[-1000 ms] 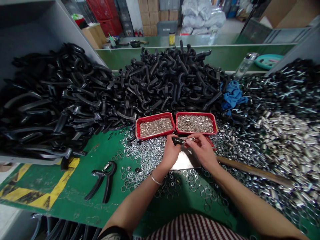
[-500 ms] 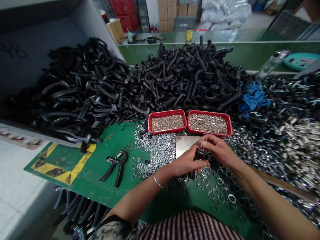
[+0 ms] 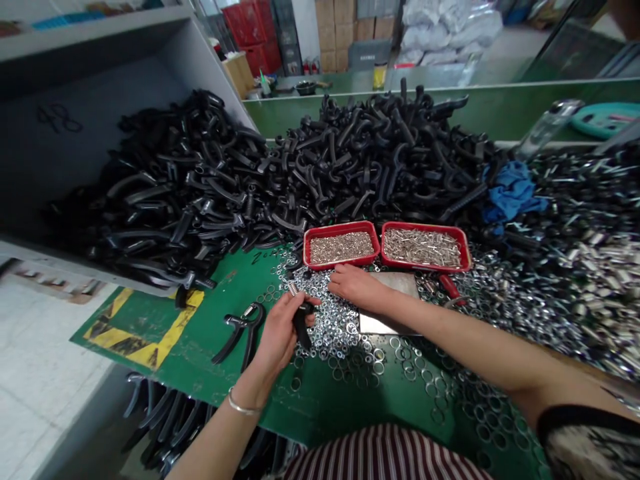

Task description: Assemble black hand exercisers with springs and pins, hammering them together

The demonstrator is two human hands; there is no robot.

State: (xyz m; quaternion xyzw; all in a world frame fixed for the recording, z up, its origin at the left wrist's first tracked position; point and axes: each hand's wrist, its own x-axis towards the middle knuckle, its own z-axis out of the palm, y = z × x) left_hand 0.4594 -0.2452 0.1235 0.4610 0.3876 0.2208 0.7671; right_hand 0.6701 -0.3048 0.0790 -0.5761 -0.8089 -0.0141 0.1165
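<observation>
My left hand [image 3: 284, 327] is closed around a black hand-grip exerciser [image 3: 302, 328]. Its coil spring [image 3: 293, 289] pokes out above my fingers, and part of the handles is hidden in my palm. My right hand [image 3: 357, 287] reaches across to the heap of small metal nuts [image 3: 333, 327], just below the left red tray [image 3: 306, 250]. Its fingers are bent together and touch the nuts; whatever lies between the fingertips is hidden. Another hand-grip exerciser [image 3: 243, 328], with two handles and a spring, lies on the green table left of my left hand.
Under my right forearm lies a metal plate [image 3: 383, 325], with a red-handled tool [image 3: 449, 287] beside it. A right red tray [image 3: 467, 250] holds small pins. Black handles [image 3: 380, 153] are heaped behind. Metal rings [image 3: 435, 387], a blue cloth [image 3: 513, 193] and metal sleeves [image 3: 605, 287] lie rightward.
Both hands have come apart and moved left off the metal plate. My left hand carries the hand-grip exerciser along; my right hand has reached down to the nuts. The red-handled tool now shows.
</observation>
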